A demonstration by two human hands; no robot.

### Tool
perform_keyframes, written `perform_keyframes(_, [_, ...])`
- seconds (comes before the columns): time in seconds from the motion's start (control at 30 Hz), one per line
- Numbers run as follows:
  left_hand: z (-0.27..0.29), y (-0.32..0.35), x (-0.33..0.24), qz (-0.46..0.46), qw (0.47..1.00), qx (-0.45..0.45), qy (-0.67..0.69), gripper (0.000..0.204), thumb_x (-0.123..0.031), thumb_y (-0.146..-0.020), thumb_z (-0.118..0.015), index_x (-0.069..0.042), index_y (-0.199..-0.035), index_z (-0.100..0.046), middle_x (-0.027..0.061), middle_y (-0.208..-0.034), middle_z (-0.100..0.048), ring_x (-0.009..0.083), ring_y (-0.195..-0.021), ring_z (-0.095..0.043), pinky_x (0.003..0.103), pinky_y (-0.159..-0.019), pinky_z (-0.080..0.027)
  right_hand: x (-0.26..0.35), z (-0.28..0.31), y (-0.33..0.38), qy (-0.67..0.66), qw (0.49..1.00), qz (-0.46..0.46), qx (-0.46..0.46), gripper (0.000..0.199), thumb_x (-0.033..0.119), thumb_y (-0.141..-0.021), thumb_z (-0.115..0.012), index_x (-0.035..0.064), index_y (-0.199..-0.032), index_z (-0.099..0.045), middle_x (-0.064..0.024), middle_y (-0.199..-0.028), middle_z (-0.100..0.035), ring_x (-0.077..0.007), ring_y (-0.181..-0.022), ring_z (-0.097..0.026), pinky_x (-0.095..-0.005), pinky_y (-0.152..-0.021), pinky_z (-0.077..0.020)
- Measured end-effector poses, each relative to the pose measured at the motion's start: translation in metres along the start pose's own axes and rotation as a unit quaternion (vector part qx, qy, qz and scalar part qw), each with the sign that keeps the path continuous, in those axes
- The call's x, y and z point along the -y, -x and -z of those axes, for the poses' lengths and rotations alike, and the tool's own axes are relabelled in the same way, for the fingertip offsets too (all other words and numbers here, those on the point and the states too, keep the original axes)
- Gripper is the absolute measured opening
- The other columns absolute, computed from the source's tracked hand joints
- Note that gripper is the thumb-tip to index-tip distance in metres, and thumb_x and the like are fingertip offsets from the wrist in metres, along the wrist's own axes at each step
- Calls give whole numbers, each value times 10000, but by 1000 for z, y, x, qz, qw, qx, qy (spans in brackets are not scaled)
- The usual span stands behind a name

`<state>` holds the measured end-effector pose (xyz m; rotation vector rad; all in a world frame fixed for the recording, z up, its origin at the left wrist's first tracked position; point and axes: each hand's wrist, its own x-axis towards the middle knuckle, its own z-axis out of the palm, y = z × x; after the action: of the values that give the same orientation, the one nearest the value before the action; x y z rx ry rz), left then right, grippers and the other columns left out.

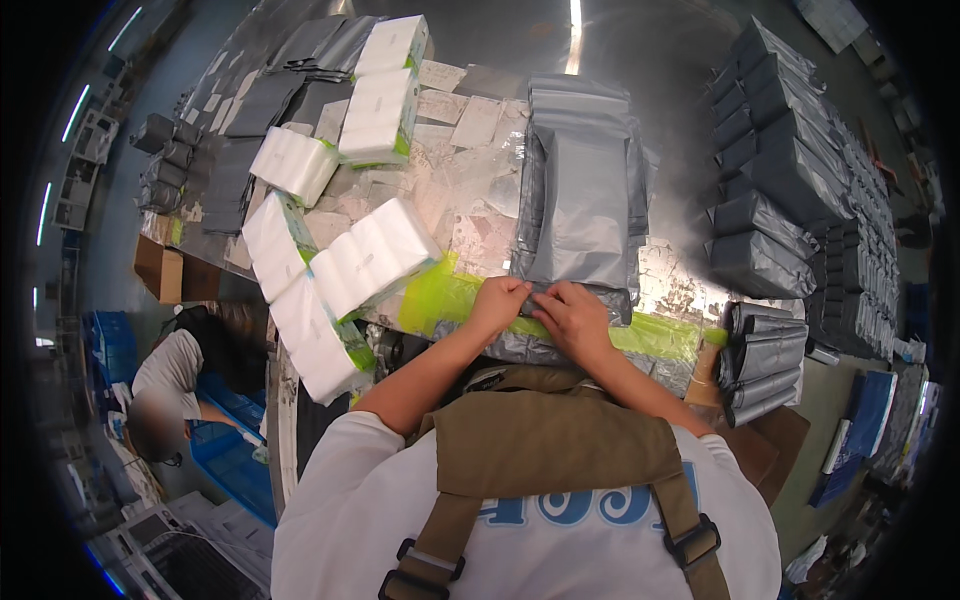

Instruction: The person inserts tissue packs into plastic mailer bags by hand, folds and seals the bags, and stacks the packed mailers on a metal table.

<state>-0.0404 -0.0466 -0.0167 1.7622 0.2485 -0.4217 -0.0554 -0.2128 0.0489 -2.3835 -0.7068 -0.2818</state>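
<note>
A stack of flat grey plastic mailer bags (582, 205) lies on the table in front of me. My left hand (499, 301) and my right hand (574, 314) meet at the near edge of the top bag and pinch its flap. Under that edge a bright green-yellow package (440, 297) lies across the table's front. To my left stand several white tissue packs with green ends (372, 255).
More white packs (385, 110) and flat grey bags (240, 110) cover the far left of the table. Stacked filled grey parcels (790, 190) stand at the right, some by the table corner (765, 355). Another person (170, 385) bends over blue crates (235, 455) at lower left.
</note>
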Motion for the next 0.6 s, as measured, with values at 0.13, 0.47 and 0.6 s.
perform_keyframes(0.13, [-4,3,-13,101,984,0,144,248,-197,-903,-616,-12,-739,-638,7,-601,-564,94,-477,-501,254,-446,-414,-6,-7,2,52,995,86,-9,241,147,-645,-743,110,-876,-686,-13,-822,-573,-220,-764,-579,-353,-620,-476])
perform_keyframes(0.47, [23,11,-11,63,997,19,29,286,-200,-908,-606,-26,-681,-615,27,-532,-505,128,-424,-548,276,-430,-380,-39,122,206,-231,868,-438,-46,169,-31,-797,-693,-11,-963,-671,-72,-839,-679,-145,-748,-620,-276,-674,-501])
perform_keyframes(0.6, [38,17,-17,70,992,94,-49,158,-194,-896,-636,-36,-891,-654,16,-633,-602,164,-544,-620,283,-480,-421,-73,190,298,-96,781,-604,125,366,-9,-751,-697,-2,-1110,-624,-85,-964,-666,-204,-818,-622,-311,-691,-507])
